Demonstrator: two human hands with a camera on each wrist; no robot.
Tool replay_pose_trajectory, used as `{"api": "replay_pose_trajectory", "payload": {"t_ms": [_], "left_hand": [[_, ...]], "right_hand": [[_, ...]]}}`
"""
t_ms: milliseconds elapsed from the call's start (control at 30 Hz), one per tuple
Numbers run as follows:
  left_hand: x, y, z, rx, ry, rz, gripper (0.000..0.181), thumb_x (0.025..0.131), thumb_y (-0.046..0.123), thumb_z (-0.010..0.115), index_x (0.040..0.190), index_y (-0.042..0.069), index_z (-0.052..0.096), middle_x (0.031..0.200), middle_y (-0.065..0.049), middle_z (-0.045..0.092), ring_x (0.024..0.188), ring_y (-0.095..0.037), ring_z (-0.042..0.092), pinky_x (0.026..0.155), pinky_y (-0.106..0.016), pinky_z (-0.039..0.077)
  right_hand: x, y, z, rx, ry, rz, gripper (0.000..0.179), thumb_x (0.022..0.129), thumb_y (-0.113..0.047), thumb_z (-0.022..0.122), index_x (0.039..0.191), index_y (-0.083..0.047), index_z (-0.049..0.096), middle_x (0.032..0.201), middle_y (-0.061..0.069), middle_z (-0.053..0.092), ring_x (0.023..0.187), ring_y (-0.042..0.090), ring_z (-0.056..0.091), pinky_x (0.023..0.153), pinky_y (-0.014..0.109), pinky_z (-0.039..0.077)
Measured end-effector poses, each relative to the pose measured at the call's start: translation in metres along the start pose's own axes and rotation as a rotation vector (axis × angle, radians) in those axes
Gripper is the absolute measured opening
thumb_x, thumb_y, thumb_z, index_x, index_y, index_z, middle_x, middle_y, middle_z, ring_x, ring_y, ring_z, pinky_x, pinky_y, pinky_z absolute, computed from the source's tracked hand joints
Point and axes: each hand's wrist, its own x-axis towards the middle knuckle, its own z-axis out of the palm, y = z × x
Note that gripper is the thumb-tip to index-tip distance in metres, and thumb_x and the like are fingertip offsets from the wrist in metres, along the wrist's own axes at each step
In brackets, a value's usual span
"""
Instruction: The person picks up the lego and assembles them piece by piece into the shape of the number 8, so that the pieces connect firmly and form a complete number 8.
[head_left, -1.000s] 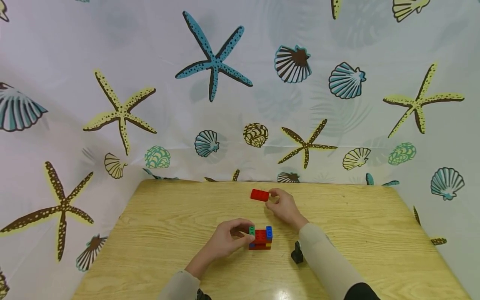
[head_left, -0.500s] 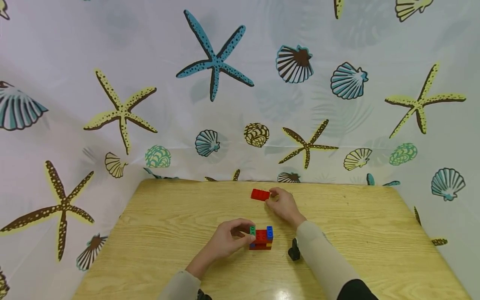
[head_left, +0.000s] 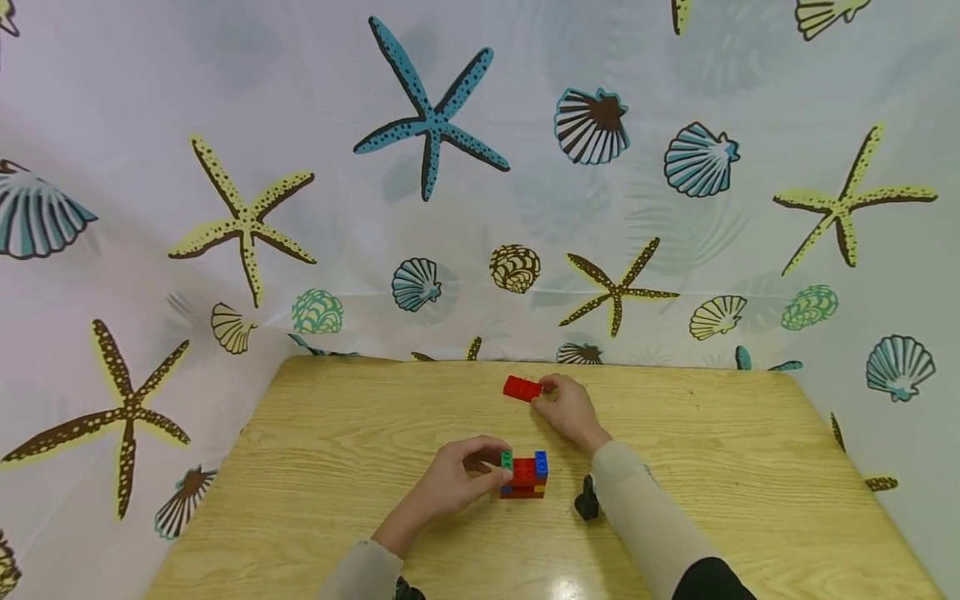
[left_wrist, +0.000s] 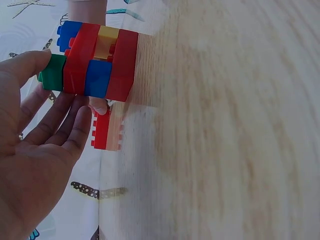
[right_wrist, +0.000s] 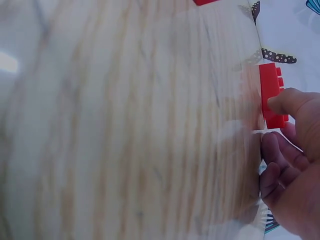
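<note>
A small stack of toy building bricks (head_left: 525,479) stands on the table, red layers with blue and yellow bricks between them. On its top sit a green brick (left_wrist: 52,72) at the left and a blue brick (head_left: 541,464) at the right. My left hand (head_left: 457,479) pinches the green brick between thumb and fingers. Farther back lies a separate red brick (right_wrist: 270,92) with a row of studs. My right hand (head_left: 568,408) holds this brick by its right end, the thumb across its near side in the right wrist view.
The wooden table (head_left: 360,417) ends at a back edge just behind the red brick. A white cloth (head_left: 465,208) printed with starfish and shells hangs behind and beside it. A black wrist device (head_left: 587,500) sits by the right sleeve.
The red brick has turned slightly at my right fingertips, its right end now overlapped by them. My left hand and the stack stay in place; the head view shifts a little.
</note>
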Motion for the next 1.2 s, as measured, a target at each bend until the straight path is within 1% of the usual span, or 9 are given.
{"api": "replay_pose_trajectory", "payload": {"t_ms": [167,333,433,567,667,800,900,1067,1200], "left_hand": [[0.001,0.000,0.000,0.010,0.004,-0.007,0.040,0.100,0.026,0.074,0.134,0.005,0.069,0.126,-0.006,0.073,0.114,-0.025,0.071,0.092,-0.025,0.057],[0.000,0.000,0.001,0.015,0.006,-0.019,0.040,0.100,0.026,0.074,0.134,0.005,0.068,0.127,-0.006,0.072,0.114,-0.025,0.071,0.092,-0.022,0.057],[-0.001,-0.001,0.003,0.029,0.010,-0.018,0.039,0.101,0.026,0.073,0.134,0.006,0.068,0.127,-0.006,0.072,0.113,-0.024,0.071,0.093,-0.023,0.057],[-0.003,-0.001,0.004,0.047,0.019,0.002,0.040,0.101,0.026,0.073,0.135,0.005,0.067,0.127,-0.006,0.072,0.116,-0.025,0.069,0.098,-0.034,0.059],[-0.004,0.000,0.004,0.056,0.025,0.028,0.041,0.102,0.026,0.073,0.135,0.004,0.067,0.127,-0.007,0.073,0.117,-0.026,0.069,0.101,-0.042,0.059],[-0.004,0.000,0.003,0.063,0.026,0.047,0.041,0.102,0.026,0.072,0.136,0.003,0.066,0.128,-0.008,0.073,0.117,-0.028,0.069,0.102,-0.046,0.058],[-0.004,0.000,0.003,0.056,0.026,0.039,0.043,0.102,0.026,0.072,0.138,0.004,0.066,0.130,-0.008,0.072,0.120,-0.029,0.069,0.104,-0.047,0.057],[-0.006,-0.003,0.003,0.060,0.030,0.004,0.044,0.100,0.030,0.074,0.138,0.008,0.066,0.131,-0.005,0.072,0.122,-0.027,0.068,0.108,-0.049,0.054],[-0.007,-0.004,0.004,0.060,0.030,0.008,0.040,0.100,0.030,0.074,0.136,0.012,0.067,0.129,-0.005,0.072,0.122,-0.027,0.068,0.108,-0.050,0.054]], "right_hand": [[-0.002,0.001,-0.003,0.063,-0.003,0.020,0.035,0.096,-0.019,0.076,0.127,-0.004,0.068,0.127,0.014,0.071,0.094,0.023,0.064,0.089,0.041,0.057],[-0.007,0.004,-0.007,0.130,-0.008,0.030,0.035,0.095,-0.018,0.077,0.126,-0.005,0.067,0.126,0.013,0.071,0.087,0.020,0.062,0.076,0.030,0.053],[-0.011,0.004,-0.010,0.132,-0.016,0.021,0.035,0.094,-0.019,0.078,0.125,-0.007,0.067,0.124,0.011,0.071,0.089,0.020,0.062,0.074,0.028,0.051],[-0.017,0.001,-0.013,0.131,-0.036,0.006,0.033,0.095,-0.021,0.078,0.124,-0.009,0.068,0.122,0.009,0.071,0.091,0.020,0.063,0.075,0.029,0.053],[-0.023,-0.005,-0.018,0.139,-0.048,-0.008,0.033,0.095,-0.021,0.078,0.124,-0.011,0.067,0.120,0.007,0.071,0.089,0.019,0.062,0.074,0.028,0.053],[-0.033,-0.015,-0.026,0.145,-0.055,-0.040,0.033,0.094,-0.021,0.079,0.124,-0.012,0.068,0.117,0.007,0.072,0.084,0.018,0.060,0.068,0.027,0.051],[-0.041,-0.022,-0.032,0.155,-0.063,-0.070,0.033,0.093,-0.020,0.079,0.123,-0.012,0.068,0.116,0.008,0.072,0.083,0.018,0.060,0.065,0.026,0.050],[-0.053,-0.028,-0.039,0.171,-0.087,-0.104,0.034,0.093,-0.018,0.079,0.124,-0.010,0.068,0.119,0.011,0.071,0.086,0.017,0.061,0.063,0.025,0.051],[-0.063,-0.030,-0.043,0.165,-0.101,-0.119,0.035,0.092,-0.019,0.080,0.125,-0.011,0.068,0.119,0.011,0.071,0.086,0.016,0.063,0.061,0.025,0.050]]}}
